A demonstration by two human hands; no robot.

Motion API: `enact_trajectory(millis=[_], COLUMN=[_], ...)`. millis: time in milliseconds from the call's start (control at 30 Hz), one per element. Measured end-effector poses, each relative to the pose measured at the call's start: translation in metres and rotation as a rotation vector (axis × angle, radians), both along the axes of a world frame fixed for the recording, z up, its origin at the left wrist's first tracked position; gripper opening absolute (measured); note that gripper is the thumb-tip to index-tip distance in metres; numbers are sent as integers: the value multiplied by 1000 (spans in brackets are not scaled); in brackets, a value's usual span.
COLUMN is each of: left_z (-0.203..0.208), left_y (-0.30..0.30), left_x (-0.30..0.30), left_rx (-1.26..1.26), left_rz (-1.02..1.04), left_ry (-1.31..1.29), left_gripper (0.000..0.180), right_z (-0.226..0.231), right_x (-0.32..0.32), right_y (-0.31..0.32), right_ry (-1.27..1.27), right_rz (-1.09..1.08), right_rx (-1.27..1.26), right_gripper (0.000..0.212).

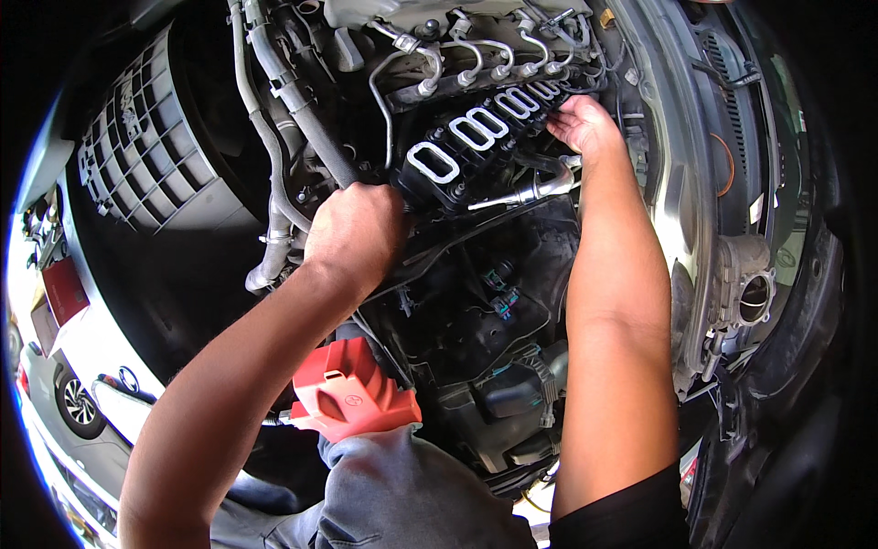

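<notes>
Intake manifold (476, 151), black with white-gasketed ports, sits centre-far in the engine bay. Left hand (357, 233) clamped on its near-left end; right hand (585, 123) curled on the far-right end. Judged step: shifting it on the engine. Next move needs an even two-handed shift. Hoses (274, 119) crowd left, fuel pipes (476, 55) beyond; little room.

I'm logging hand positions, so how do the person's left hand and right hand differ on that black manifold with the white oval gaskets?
The left hand is a closed fist at the black manifold's near end; the right hand has fingers tucked at its far end. The left hand shows knuckles; the right shows its side. Both touch the manifold.
</notes>
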State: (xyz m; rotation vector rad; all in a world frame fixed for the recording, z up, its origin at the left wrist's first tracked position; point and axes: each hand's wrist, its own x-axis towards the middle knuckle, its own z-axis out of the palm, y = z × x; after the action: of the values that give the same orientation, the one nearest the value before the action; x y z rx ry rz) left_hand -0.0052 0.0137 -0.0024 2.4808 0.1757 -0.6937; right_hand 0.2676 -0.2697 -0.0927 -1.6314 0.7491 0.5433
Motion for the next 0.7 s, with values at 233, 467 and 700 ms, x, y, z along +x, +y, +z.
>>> enact_trajectory(millis=[233, 467, 700], left_z=[-5, -15, -8], left_y=[10, 5, -5], left_x=[-8, -10, 0], left_rx=[-231, -904, -588], left_rz=[-47, 366, 169], left_ry=[7, 435, 271], left_gripper=[29, 41, 57], right_z=[-12, -24, -14], right_x=[2, 8, 8], right_y=[-4, -4, -4], right_ry=[-2, -80, -49], right_rz=[-144, -262, -320], right_rx=[32, -20, 29], right_gripper=[17, 7, 16])
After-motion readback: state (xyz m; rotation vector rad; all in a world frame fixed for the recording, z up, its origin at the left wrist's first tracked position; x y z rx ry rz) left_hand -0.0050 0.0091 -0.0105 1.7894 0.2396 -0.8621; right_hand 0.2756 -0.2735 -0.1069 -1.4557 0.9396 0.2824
